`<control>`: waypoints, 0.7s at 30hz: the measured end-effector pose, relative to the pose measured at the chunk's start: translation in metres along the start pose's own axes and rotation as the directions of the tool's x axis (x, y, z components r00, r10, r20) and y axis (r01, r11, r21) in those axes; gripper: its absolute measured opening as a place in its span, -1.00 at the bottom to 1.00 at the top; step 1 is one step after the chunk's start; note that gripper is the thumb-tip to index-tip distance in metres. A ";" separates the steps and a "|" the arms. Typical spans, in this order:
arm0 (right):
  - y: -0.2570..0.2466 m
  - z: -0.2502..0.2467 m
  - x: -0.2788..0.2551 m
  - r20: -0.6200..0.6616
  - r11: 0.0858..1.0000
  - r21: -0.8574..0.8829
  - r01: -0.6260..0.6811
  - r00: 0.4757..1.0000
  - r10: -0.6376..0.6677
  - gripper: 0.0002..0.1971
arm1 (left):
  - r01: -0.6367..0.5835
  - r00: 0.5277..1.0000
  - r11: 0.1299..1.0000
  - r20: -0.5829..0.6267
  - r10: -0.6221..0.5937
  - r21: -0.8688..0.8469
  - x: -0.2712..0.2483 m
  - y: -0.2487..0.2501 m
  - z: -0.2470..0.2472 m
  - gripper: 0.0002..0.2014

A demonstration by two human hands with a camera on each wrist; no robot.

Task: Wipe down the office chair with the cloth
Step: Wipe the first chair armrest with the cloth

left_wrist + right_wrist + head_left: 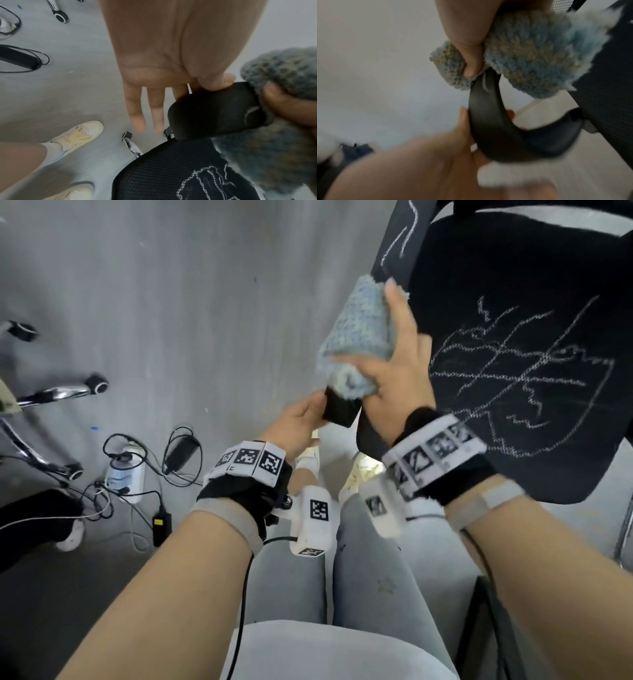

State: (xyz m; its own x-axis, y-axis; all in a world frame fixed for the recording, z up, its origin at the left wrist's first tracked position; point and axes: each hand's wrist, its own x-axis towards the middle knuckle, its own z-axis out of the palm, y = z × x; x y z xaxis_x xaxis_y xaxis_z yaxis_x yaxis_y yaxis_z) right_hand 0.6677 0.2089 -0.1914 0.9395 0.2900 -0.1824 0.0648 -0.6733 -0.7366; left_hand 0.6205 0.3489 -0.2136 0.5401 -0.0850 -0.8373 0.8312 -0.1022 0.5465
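The black office chair's mesh seat [513, 354] carries white chalk scribbles and fills the right of the head view. Its black armrest [340, 409] juts toward me. My right hand [394, 364] grips a fluffy blue cloth [356, 337] wrapped round the armrest's upper part. My left hand [317, 414] pinches the armrest's free end, thumb on one side and a finger on the other. In the left wrist view the thumb presses the armrest [214, 108] beside the cloth [283, 70]. The right wrist view shows the cloth [530, 54] bunched over the armrest [496, 128], which bears a white mark.
On the grey floor at left lie a power strip [126, 470] with tangled cables and a black adapter [181, 451]. Another chair's chrome base with casters [58, 395] stands at far left. My shoes [77, 135] stand by this chair's chrome leg [132, 147].
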 end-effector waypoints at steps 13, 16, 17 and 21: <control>0.012 0.011 -0.027 0.130 1.000 0.005 0.015 0.991 -0.015 -0.48 | 0.064 0.998 0.860 0.038 -0.051 -0.506 0.010 -0.007 0.007 -0.65; 0.017 0.002 -0.024 0.223 0.966 -0.152 0.207 0.960 -0.171 -0.58 | 0.120 0.990 0.773 0.137 -0.043 -0.624 0.008 0.001 0.006 -0.30; 0.017 -0.004 -0.014 0.235 0.965 -0.156 0.213 0.956 -0.173 -0.54 | 0.117 0.990 0.772 0.135 -0.041 -0.625 0.008 0.004 0.007 -0.25; 0.017 -0.019 0.032 -0.089 0.971 0.240 -0.004 0.996 0.026 -0.26 | 0.087 0.995 0.804 0.082 -0.048 -0.588 0.007 0.013 0.008 -0.14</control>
State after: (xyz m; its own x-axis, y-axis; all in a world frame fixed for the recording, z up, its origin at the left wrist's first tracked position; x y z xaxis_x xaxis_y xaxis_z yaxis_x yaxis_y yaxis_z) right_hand 0.7051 0.1937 -0.1975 0.9670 0.2106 -0.1433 -0.0220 -0.4915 -0.8706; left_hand 0.6336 0.3392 -0.2123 0.4870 -0.1613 -0.8584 0.7932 0.4930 0.3574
